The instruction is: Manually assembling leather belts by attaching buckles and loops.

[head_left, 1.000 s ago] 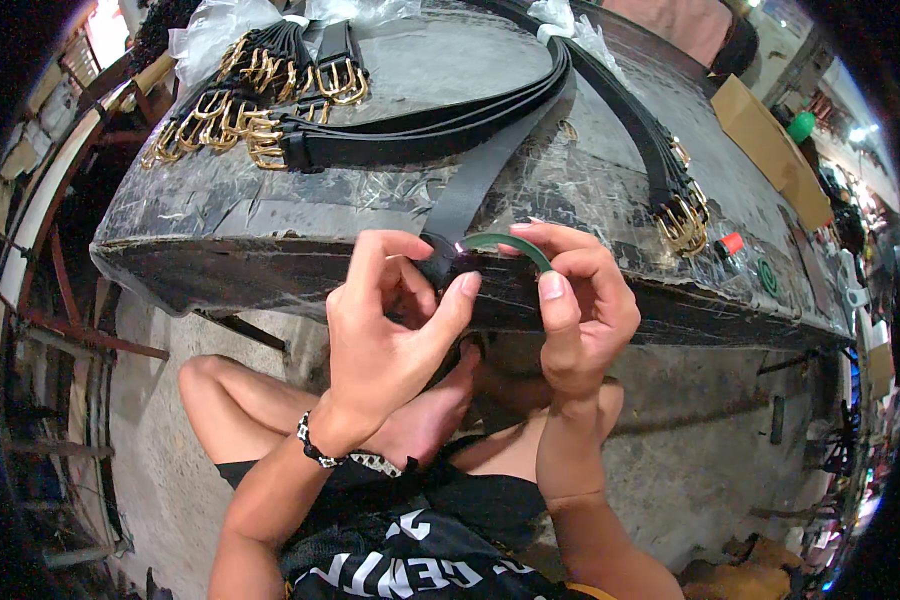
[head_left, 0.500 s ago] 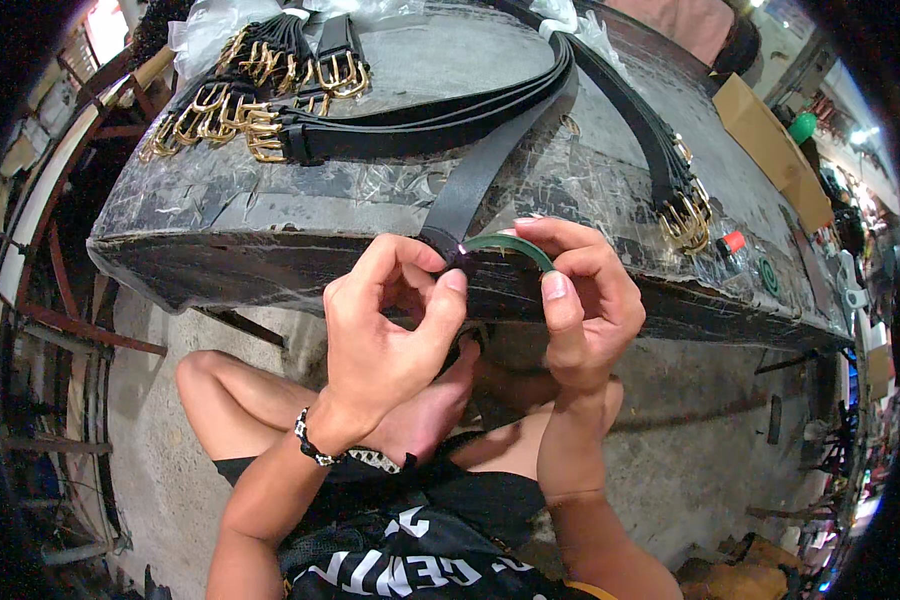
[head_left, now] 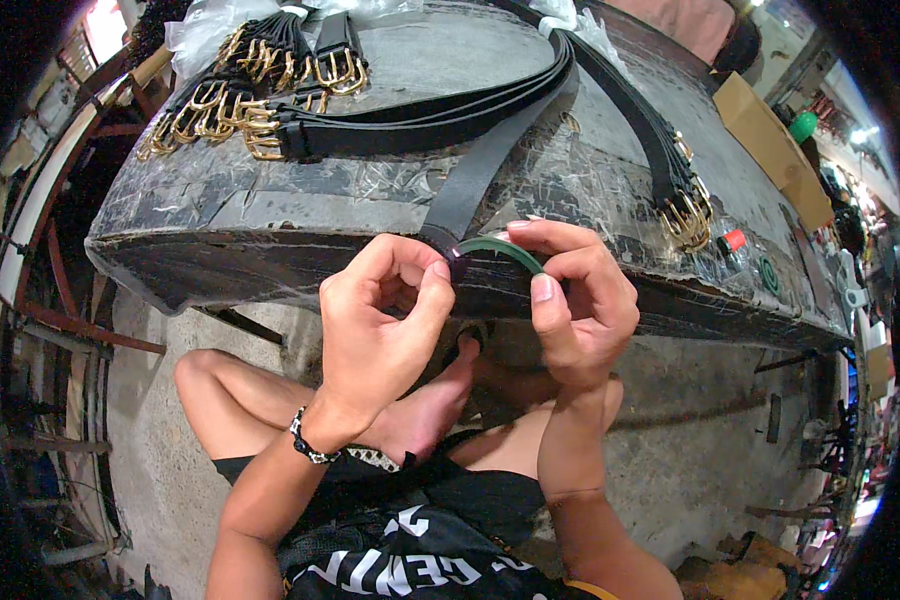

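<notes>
My left hand (head_left: 375,320) pinches thumb and index finger together at the near end of a black belt strap (head_left: 475,185), which hangs over the table's front edge. A thin green strip (head_left: 500,246) arches from that strap end across to my right hand (head_left: 585,300). Thumb and fingers of the right hand are closed on the strip's other end. Where strip and strap meet, a small bright spot shows; whether they are joined there I cannot tell. Behind the hands, a bundle of black belts (head_left: 420,130) with gold buckles (head_left: 266,142) lies folded on the table.
The worn table (head_left: 300,200) has a torn plastic cover. More gold buckles (head_left: 688,222) hang at its right, near a small red-capped item (head_left: 733,241) and a green coil (head_left: 768,274). A cardboard box (head_left: 775,150) stands at the right edge. Metal racks (head_left: 65,310) are on the left.
Both hands have shifted slightly left. The left fingertips have drawn a little back from the strap end, and the green strip has moved left along with the right hand.
</notes>
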### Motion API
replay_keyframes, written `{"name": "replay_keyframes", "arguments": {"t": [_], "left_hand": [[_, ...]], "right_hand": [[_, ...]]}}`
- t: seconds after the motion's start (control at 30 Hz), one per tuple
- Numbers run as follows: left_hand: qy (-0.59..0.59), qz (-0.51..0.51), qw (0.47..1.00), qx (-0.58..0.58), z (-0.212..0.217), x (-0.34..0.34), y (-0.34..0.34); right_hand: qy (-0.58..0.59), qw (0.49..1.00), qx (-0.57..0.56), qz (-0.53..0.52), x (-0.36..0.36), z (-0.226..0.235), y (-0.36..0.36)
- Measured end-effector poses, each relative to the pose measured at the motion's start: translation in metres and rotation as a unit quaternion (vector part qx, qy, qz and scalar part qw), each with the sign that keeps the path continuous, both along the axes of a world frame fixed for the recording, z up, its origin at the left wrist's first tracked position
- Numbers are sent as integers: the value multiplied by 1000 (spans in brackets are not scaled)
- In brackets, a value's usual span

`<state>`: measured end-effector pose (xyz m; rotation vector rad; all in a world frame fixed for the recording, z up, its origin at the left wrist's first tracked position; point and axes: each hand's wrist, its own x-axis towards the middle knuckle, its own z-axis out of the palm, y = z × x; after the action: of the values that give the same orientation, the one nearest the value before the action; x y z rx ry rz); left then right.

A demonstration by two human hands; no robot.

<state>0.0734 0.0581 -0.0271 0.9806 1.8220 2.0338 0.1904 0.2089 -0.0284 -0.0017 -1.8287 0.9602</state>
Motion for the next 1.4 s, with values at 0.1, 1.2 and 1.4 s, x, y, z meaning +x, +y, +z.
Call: {"name": "replay_keyframes", "arguments": {"t": [0.1, 1.2, 1.4], "left_hand": [[-7, -6, 1000, 4, 1, 1, 0], [67, 13, 997, -45, 6, 5, 2], [33, -14, 999, -12, 5, 0, -1]], "right_hand": [[-4, 1000, 3, -4, 2, 1, 1], [24, 999, -48, 11, 1, 1, -2], [16, 999, -29, 8, 0, 1, -1]]}}
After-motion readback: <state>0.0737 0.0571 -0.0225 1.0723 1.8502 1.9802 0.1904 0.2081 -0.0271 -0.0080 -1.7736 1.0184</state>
